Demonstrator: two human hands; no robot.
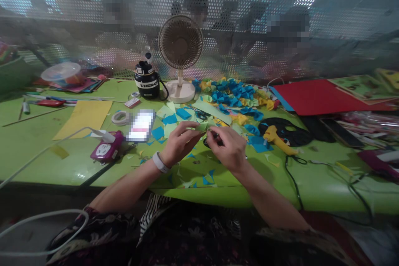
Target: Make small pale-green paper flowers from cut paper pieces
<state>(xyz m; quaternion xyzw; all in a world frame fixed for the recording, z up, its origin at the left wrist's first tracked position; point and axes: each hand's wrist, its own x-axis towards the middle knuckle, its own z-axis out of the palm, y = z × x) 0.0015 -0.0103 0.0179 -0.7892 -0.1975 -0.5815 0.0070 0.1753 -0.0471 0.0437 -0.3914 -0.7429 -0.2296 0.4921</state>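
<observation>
both bare hands work close together over the green-painted table, near its front edge. a pale green paper scrap sits between them, long axis running roughly 9-to-3, tipped slightly up on the right. it lies at about 2 o'clock from the left hand and about 10 o'clock from the right hand.

left hand is the nearer: its fingertips close on the scrap's left end in a firm pinch. right hand is curled, its fingertips at the scrap's right end, with a small dark-handled tool, perhaps scissors, tucked below them. cannot tell if it is gripped.

white wristband on left wrist. around 2 o'clock from the hands, a yellow hot glue gun lies just beside loose blue paper squares. around 12 o'clock, a garland of blue and yellow paper pieces. around 10 o'clock, a small desk fan stands on the table's far side. around 9 o'clock, a pink power socket.
</observation>
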